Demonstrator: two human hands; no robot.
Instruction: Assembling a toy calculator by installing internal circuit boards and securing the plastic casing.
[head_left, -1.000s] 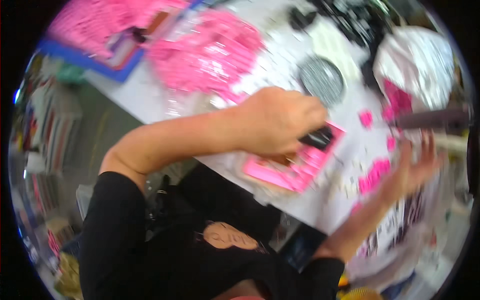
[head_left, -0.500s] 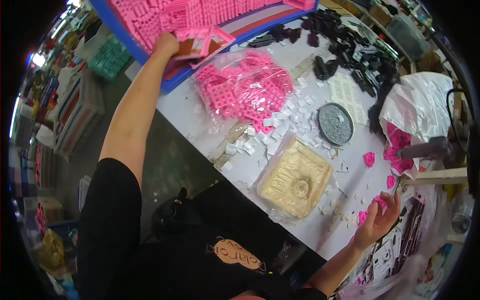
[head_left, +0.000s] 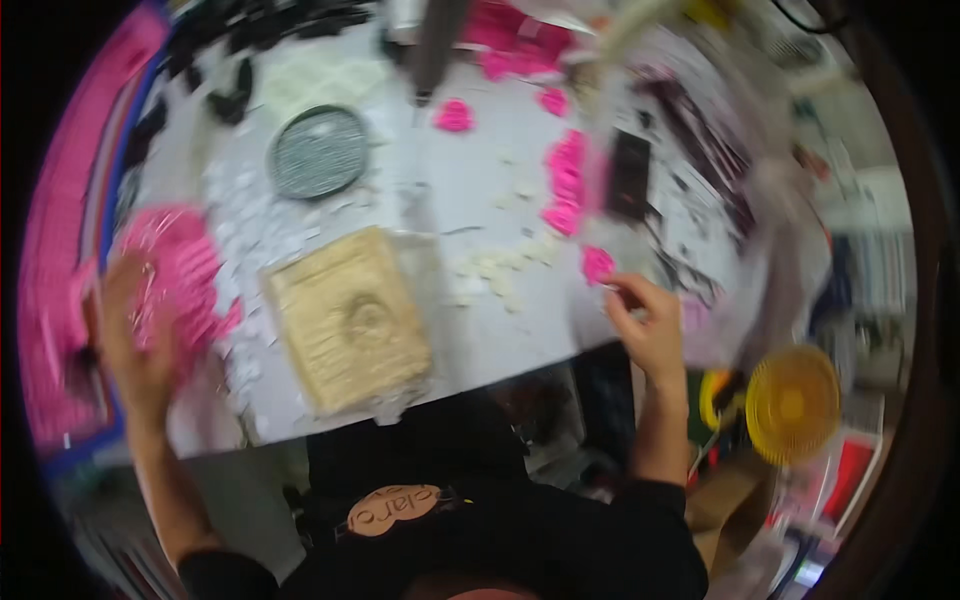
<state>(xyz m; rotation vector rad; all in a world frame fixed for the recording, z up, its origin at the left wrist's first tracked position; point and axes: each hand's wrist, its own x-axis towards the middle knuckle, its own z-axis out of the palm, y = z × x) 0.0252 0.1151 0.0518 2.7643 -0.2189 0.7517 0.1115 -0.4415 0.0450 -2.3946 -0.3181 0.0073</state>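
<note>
Motion blurs my left hand (head_left: 138,345), its fingers stretched out over a clear bag of pink plastic grid pieces (head_left: 180,265) at the table's left. It appears to grip nothing. At the right, my right hand (head_left: 648,318) has thumb and forefinger drawn together in a pinch, right beside a small pink rose-shaped piece (head_left: 597,264). Something tiny and pale seems to show at the fingertips, too blurred to name. More pink rose-shaped pieces (head_left: 565,172) lie in a row beyond it. A gold-coloured square block in clear wrap (head_left: 345,315) lies between my hands.
A blue-edged tray of pink pieces (head_left: 75,230) stands far left. Small white squares (head_left: 250,235) lie scattered beside a round grey dish (head_left: 320,152). Black parts (head_left: 265,25) lie behind. A dark tool (head_left: 438,45) juts in. A yellow basket (head_left: 793,404) stands right of the table.
My view has swung to the right. My left hand has come away from the tray and back over the bag. My right hand's spread fingers have drawn into a pinch.
</note>
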